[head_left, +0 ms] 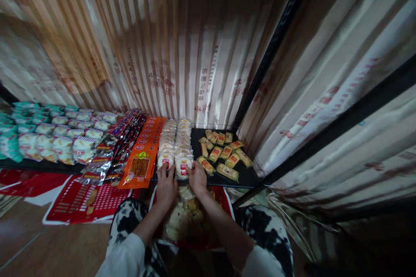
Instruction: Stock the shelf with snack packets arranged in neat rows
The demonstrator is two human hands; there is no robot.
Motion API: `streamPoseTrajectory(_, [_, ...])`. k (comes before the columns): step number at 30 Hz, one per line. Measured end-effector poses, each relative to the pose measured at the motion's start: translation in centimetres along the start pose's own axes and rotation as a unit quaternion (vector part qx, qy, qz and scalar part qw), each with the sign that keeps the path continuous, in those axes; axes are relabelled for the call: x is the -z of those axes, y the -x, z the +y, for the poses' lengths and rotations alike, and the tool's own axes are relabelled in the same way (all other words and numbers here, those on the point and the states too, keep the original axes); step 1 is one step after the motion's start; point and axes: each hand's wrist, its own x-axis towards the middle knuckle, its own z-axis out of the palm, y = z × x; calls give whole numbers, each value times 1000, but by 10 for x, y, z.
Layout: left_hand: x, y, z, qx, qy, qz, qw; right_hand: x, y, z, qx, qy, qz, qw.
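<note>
round white crackers (183,160), each clear-wrapped, the front ones red-labelled, stand in two rows on the black shelf (248,179), at twelve o'clock. the left hand (167,188) and right hand (197,178) touch the front ones; if they pinch, i cannot tell.

A black shelf (247,175) carries, from left to right, rows of teal packets (10,143), rows of white packets (62,146), overlapping dark glossy sachets (125,138), an orange pouch (147,140) overhanging the front edge, two rows of round clear-wrapped packs (183,145), and loosely scattered yellowish small packets (215,154).
</note>
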Motion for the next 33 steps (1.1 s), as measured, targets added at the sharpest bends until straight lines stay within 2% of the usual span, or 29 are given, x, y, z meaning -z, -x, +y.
streamPoseTrajectory(11, [-4,2,-7,-12,-4,6,1000,-15,-10,-8,-17,9,50,999])
streamPoseTrajectory(18, [-1,6,-6,-21,-6,-14,1000,-16,-10,-5,-12,-59,49,997])
streamPoseTrajectory(22, [4,7,-6,-29,12,-18,999,-12,0,-3,5,-110,47,993])
streamPoseTrajectory(26, [14,16,-1,-40,41,-20,998,-3,27,3,65,-149,61,985])
streamPoseTrajectory(28, [18,26,3,-49,60,-53,996,-1,45,10,99,-155,55,981])
streamPoseTrajectory(30, [16,39,7,-62,67,-114,989,-3,63,21,125,-153,27,980])
streamPoseTrajectory(33, [5,56,12,-45,46,-179,982,-13,81,40,105,-121,-18,987])
